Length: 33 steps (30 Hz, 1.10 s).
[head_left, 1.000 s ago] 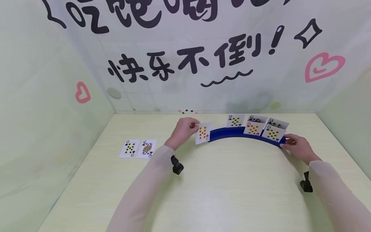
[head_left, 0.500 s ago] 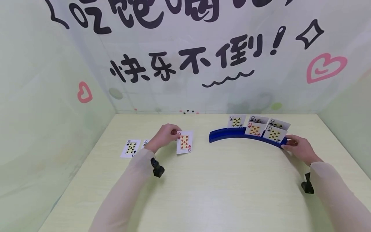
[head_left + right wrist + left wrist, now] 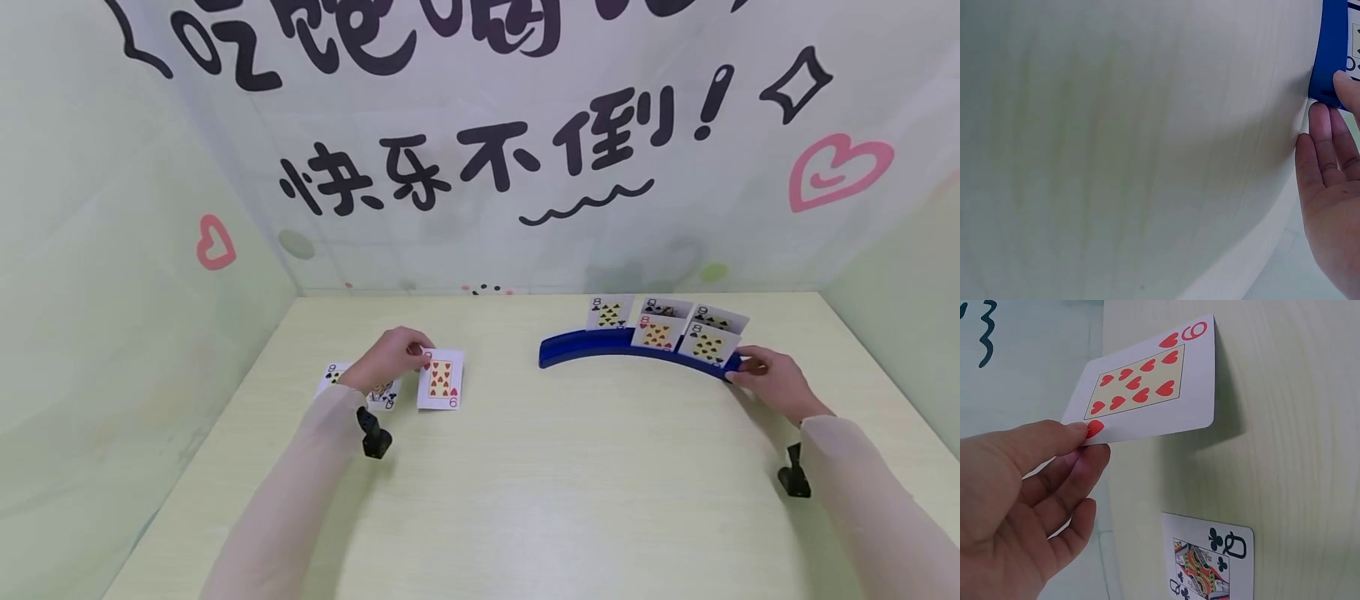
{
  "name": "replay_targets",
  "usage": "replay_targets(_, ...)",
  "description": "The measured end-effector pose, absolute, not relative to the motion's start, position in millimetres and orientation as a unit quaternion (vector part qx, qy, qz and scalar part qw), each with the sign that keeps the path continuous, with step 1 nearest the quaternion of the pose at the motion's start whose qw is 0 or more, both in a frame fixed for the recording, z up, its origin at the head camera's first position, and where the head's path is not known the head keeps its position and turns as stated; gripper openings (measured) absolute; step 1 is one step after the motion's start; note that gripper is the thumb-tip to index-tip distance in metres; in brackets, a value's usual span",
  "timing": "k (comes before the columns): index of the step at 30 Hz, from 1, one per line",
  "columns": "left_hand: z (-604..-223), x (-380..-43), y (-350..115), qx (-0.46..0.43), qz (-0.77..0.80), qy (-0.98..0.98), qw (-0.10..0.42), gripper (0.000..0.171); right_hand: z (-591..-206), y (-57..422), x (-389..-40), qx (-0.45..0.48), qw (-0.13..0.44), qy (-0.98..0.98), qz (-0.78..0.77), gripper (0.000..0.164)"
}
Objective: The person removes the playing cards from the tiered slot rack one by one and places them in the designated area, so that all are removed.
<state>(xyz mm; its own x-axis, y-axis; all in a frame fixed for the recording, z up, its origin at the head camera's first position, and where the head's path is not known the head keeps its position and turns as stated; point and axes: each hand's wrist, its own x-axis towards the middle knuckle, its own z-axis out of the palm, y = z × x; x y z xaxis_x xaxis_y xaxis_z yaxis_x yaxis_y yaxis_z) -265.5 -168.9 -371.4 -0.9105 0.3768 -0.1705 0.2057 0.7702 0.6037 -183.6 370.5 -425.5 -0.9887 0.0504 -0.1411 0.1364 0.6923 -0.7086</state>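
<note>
Across the tabletop (image 3: pixel 570 483), arms (image 3: pixel 281 500) spread, left hand (image 3: pixel 386 358) pinches nine of hearts (image 3: pixel 441 382), right hand (image 3: pixel 780 383) grips blue rack (image 3: pixel 577 344).

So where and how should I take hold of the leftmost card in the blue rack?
I'd likely pinch the leftmost card by its top edge, coming from above and the left: it stands on edge, upper part free, with no card in front and only bare blue rack to its left.

Between the curved blue rack (image 3: pixel 592 342), near the far right corner of the pale desk (image 3: pixel 562 475), and two white cards (image 3: pixel 385 395) toward its left edge, I hold the white nine-of-hearts card (image 3: pixel 441 380).
</note>
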Motion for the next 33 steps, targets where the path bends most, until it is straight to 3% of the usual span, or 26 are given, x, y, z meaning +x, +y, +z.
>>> replay_targets(13, -396, -272, -182, 0.121, 0.284, 0.946, 0.1, 0.023, -426, 369, -184, 0.056, 0.056, 0.917, -0.391, 0.063)
replay_targets(33, -418, -277, -184, 0.104, 0.286, 0.948, 0.094, 0.024, -428, 371, -184, 0.052, 0.052, 0.92, -0.385, 0.06)
